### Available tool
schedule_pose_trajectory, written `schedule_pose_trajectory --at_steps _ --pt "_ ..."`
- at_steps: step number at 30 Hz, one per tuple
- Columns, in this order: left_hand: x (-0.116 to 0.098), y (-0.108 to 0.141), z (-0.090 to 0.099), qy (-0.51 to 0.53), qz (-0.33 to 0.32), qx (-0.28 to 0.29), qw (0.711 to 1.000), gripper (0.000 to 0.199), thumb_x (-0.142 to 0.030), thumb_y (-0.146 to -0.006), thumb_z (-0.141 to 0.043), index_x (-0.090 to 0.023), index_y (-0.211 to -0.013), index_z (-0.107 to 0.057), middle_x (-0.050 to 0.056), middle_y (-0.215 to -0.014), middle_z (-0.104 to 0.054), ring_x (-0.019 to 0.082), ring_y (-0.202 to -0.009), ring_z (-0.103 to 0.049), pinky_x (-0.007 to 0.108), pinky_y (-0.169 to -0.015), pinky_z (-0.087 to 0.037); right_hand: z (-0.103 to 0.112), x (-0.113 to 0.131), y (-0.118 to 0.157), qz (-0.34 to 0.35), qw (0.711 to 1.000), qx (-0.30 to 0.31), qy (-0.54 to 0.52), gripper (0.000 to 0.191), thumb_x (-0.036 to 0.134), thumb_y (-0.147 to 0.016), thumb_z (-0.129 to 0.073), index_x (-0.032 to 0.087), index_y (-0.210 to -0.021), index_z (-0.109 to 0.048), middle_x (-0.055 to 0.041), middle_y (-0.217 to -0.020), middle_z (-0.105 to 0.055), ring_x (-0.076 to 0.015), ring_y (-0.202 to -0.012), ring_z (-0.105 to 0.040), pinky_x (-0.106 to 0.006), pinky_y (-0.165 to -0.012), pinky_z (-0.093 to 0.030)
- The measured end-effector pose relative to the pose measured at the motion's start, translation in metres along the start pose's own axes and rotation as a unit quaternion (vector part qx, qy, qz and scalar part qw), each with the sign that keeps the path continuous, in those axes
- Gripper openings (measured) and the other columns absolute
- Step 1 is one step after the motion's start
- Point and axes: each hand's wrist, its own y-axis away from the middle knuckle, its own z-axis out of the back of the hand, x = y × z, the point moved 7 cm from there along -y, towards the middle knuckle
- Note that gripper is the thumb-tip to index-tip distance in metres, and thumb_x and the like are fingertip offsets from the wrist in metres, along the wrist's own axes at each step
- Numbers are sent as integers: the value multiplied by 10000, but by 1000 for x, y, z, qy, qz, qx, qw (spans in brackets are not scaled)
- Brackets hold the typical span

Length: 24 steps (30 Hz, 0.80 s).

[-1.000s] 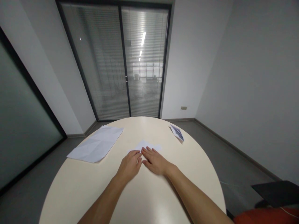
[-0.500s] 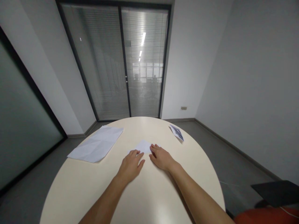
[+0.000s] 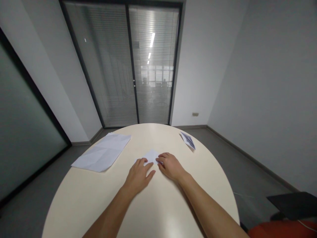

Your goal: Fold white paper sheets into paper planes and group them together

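Note:
A small folded white sheet of paper (image 3: 151, 156) lies flat near the middle of the round table, its pointed top facing away from me. My left hand (image 3: 139, 176) rests at its lower left edge, with the fingertips on the paper and the thumb spread apart. At the paper's right side is my right hand (image 3: 170, 166). Its fingers are bent together over the right corner, which they mostly cover, and appear to pinch it.
The pale round table (image 3: 146, 211) bears large creased white sheets (image 3: 102, 153) on the left and a folded paper with a dark printed picture (image 3: 188, 141) at the far right. A red chair (image 3: 284, 229) and a black flat panel (image 3: 294, 204) stand at lower right.
My right hand has shifted slightly left, its fingers curling in over the paper's right corner, which no longer shows beyond them. My left hand has barely moved.

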Motion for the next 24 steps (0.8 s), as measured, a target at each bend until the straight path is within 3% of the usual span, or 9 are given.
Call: schedule_pose_trajectory --at_steps 4,11,14,19,24 --pt "0 0 -1 -2 -4 -7 1000 365 -424 -985 -518 -277 -1288 -660 109 -1293 -618 270 -1212 -549 427 -1057 -451 -4 3 -2 8 1000 -16 0 332 238 -972 -514 199 -1269 -656 -116 -1251 -676 -245 -1212 -558 -408 -1104 -331" --pt "10 0 -16 -6 7 -9 1000 368 -424 -1012 -465 -279 -1288 -661 119 -1529 -493 337 -1426 -414 573 -1166 -294 -8 -10 -8 -43 998 -37 -39 349 246 -989 -498 179 -1293 -655 -117 -1154 -694 -227 -1113 -606 -334 -1019 -406" --pt "17 -5 -19 -7 16 -13 1000 374 -380 -1035 -408 -277 -1305 -645 111 -1492 -538 328 -1416 -432 559 -1166 -293 -10 -16 -9 -55 996 -46 -52 311 222 -981 -507 183 -1220 -702 -111 -1124 -700 -223 -1090 -611 -322 -1002 -419" --pt "32 -14 -14 -18 40 -50 998 454 -319 -1030 -411 -166 -1447 -503 146 -1378 -615 292 -1279 -538 475 -1109 -366 -16 -24 -10 -49 995 -53 -66 299 157 -955 -515 183 -1166 -724 -94 -1064 -718 -219 -1044 -617 -326 -982 -429" --pt "42 -13 -7 -44 76 -79 993 285 -277 -996 -484 -179 -1198 -659 104 -1113 -695 270 -1074 -605 452 -1058 -378 -19 -28 -9 -11 992 -48 -117 294 156 -951 -499 189 -1135 -726 -77 -1062 -734 -216 -1048 -613 -343 -992 -430"
